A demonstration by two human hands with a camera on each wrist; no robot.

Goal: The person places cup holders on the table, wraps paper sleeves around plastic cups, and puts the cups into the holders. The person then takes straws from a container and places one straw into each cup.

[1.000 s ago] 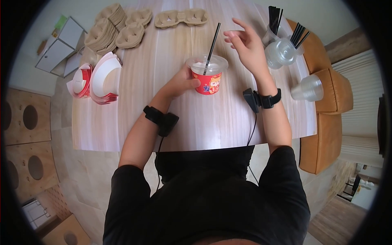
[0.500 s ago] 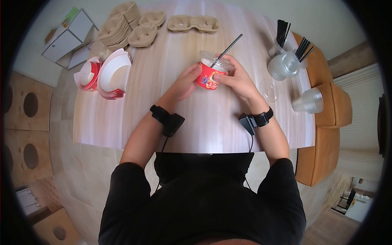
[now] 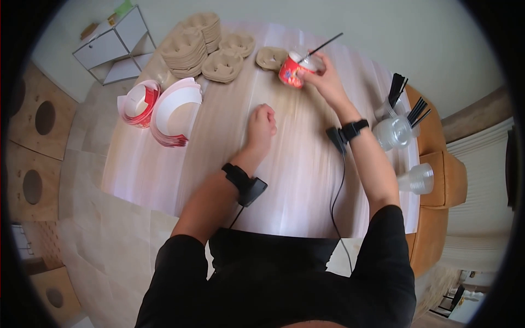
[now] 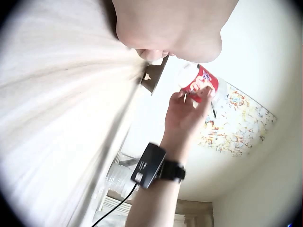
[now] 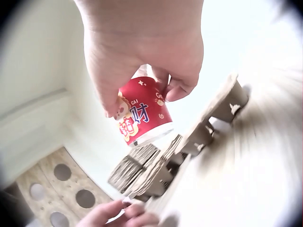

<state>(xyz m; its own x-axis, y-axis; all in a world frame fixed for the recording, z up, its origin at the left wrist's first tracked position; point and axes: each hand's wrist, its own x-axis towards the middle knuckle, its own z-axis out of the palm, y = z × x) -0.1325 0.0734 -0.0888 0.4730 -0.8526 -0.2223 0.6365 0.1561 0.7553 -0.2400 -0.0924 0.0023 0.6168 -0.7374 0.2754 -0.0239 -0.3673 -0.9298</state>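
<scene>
In the head view my right hand (image 3: pixel 327 82) grips a clear plastic cup in a red printed sleeve (image 3: pixel 290 73), thumb on the near side and fingers round the far side. A black straw (image 3: pixel 328 44) slants up to the right from its top. The cup tilts above the back of the table and overlaps a brown pulp cup carrier (image 3: pixel 267 58), partly hidden behind it. The right wrist view shows the cup's sleeve (image 5: pixel 147 106) from close up. My left hand (image 3: pixel 261 128) is over the middle of the table, fingers loosely curled, holding nothing.
Stacked pulp carriers (image 3: pixel 186 52) stand back left, with paper cup sleeves (image 3: pixel 175 112) in front of them. On the right are black straws (image 3: pixel 397 90) in a container, clear lids (image 3: pixel 395 134) and nested plastic cups (image 3: pixel 418 179). A cable hangs from each wrist camera.
Both hands were at the cup half a second ago. The left has let go and drawn back toward me, while the right has carried the cup away to the carrier. The head view has shifted.
</scene>
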